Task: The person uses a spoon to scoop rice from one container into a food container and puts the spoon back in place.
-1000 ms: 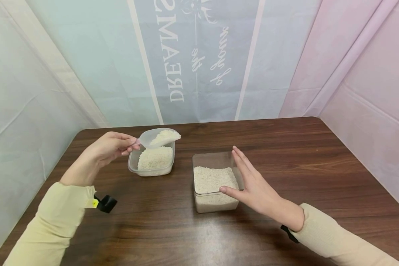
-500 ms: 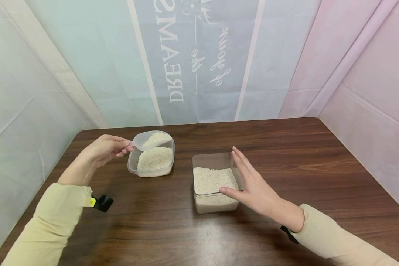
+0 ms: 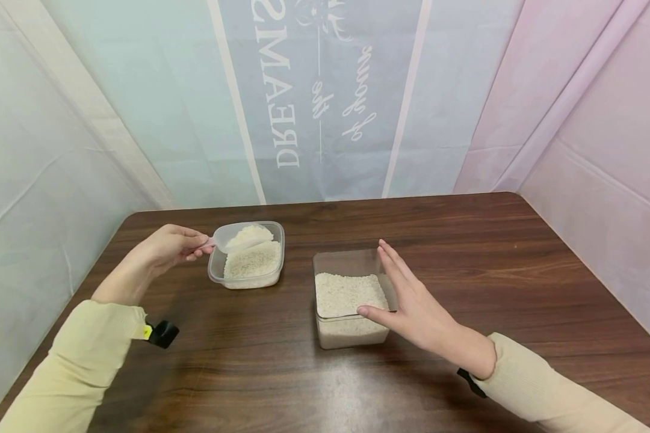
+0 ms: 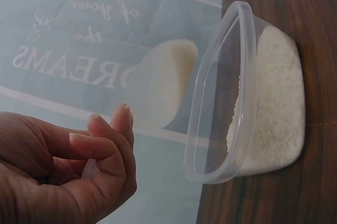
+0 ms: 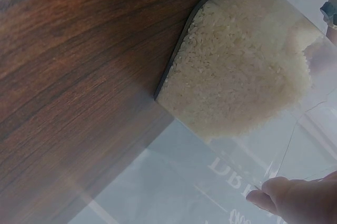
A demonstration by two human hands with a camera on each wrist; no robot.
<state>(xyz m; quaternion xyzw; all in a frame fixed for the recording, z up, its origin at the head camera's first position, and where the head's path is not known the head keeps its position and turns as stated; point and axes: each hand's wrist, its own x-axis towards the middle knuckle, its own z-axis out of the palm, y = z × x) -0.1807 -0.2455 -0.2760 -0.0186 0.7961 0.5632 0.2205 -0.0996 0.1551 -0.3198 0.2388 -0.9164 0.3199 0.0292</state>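
Note:
My left hand [image 3: 169,255] pinches the handle of a translucent plastic scoop [image 3: 224,239] heaped with white rice. The scoop is held just over a small clear plastic tub [image 3: 215,279], which has rice [image 3: 253,260] in it. In the left wrist view the scoop [image 4: 158,89] is apart from the tub's rim [image 4: 245,103], and the curled fingers hide most of the handle. My right hand [image 3: 414,305] rests with straight fingers along the right wall of a larger clear square container [image 3: 325,263], its thumb at the front rim. Rice [image 5: 237,71] partly fills this container.
Both containers stand on a dark wooden table [image 3: 493,258], the tub farther back and to the left. A printed cloth backdrop [image 3: 325,96] hangs behind the table's far edge. Pale cloth also hangs at the left and right sides.
My left hand has drawn leftward and slightly down, bringing the rice-filled scoop lower over the tub. The right hand and the larger container have stayed in place.

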